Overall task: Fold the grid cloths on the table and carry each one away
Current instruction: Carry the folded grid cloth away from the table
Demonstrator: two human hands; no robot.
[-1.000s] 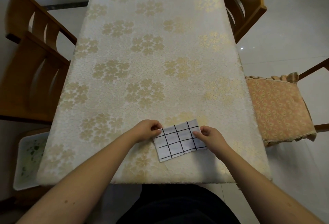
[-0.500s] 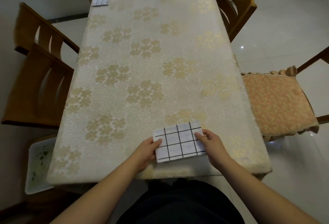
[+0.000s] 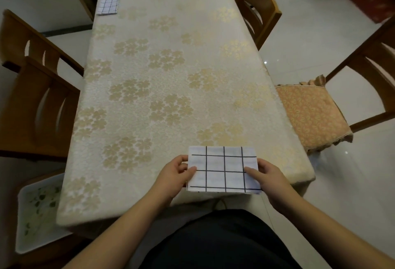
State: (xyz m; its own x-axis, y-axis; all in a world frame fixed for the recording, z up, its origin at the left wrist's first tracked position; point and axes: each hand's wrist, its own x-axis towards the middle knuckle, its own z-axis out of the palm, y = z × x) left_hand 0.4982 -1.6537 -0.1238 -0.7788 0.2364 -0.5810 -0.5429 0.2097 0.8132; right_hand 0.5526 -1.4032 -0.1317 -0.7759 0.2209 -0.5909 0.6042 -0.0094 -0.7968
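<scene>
A folded white cloth with a black grid is held level above the near edge of the table. My left hand pinches its left side, thumb on top. On the opposite side my right hand pinches the cloth the same way. A second folded grid cloth lies at the table's far left corner.
Wooden chairs stand on the left, at the far right and at the far end. A chair with an orange cushion is on the right. A white tray sits low at the left.
Both hands have lifted the folded cloth off the table and drawn it toward me. The view has pulled back, so more of the table's far end shows.
</scene>
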